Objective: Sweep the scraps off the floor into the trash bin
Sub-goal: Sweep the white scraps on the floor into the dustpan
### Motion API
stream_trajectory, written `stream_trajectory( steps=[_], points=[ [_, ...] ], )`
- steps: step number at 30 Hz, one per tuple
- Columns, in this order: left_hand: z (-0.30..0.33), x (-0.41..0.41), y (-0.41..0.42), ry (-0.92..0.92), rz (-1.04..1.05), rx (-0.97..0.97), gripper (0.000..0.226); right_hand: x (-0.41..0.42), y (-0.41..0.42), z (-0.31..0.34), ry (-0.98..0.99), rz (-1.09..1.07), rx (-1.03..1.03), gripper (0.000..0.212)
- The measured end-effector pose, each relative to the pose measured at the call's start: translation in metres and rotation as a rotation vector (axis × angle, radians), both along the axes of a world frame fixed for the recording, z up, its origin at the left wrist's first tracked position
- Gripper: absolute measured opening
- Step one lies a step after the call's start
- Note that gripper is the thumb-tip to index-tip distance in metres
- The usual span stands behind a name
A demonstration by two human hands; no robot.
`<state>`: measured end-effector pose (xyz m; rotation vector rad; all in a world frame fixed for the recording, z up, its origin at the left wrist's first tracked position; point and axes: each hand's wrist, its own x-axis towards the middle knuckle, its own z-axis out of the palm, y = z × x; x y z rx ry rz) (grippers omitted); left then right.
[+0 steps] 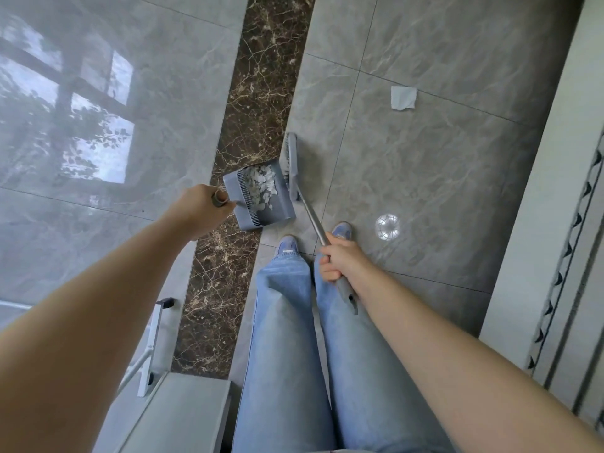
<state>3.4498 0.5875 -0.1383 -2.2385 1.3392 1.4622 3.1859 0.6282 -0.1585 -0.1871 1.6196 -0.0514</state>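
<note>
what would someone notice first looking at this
Mid-frame, a grey dustpan full of white scraps sits on the floor, its handle held by the left hand. The right hand grips a broom whose head stands at the pan's mouth. Beyond it, up right, one paper lies unswept on the tiles.

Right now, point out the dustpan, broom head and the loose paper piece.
dustpan (276, 204), head view, on its bare grey floor.
broom head (292, 155), head view, mid grey block.
loose paper piece (403, 97), head view, centre of sheet.
</note>
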Motion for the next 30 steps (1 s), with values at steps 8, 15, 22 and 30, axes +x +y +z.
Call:
stream_trajectory(
  steps=[8, 15, 22, 30],
  points=[
    [-0.005, 0.002, -0.005, -0.004, 0.001, 0.007, 0.034, -0.040, -0.029, -0.007, 0.245, 0.113, -0.084, 0.062],
    [-0.004, -0.001, -0.006, -0.018, -0.010, -0.003, 0.035, 0.004, -0.053, -0.023, 0.213, 0.406, -0.029, 0.049],
    [-0.002, -0.003, -0.005, -0.023, -0.012, -0.006, 0.033, -0.001, -0.087, -0.030, 0.103, 0.090, -0.120, 0.044],
    [-0.004, -0.003, -0.006, -0.012, -0.022, -0.038, 0.033, 0.019, -0.139, -0.035, 0.417, 0.857, -0.268, 0.072]
  ],
)
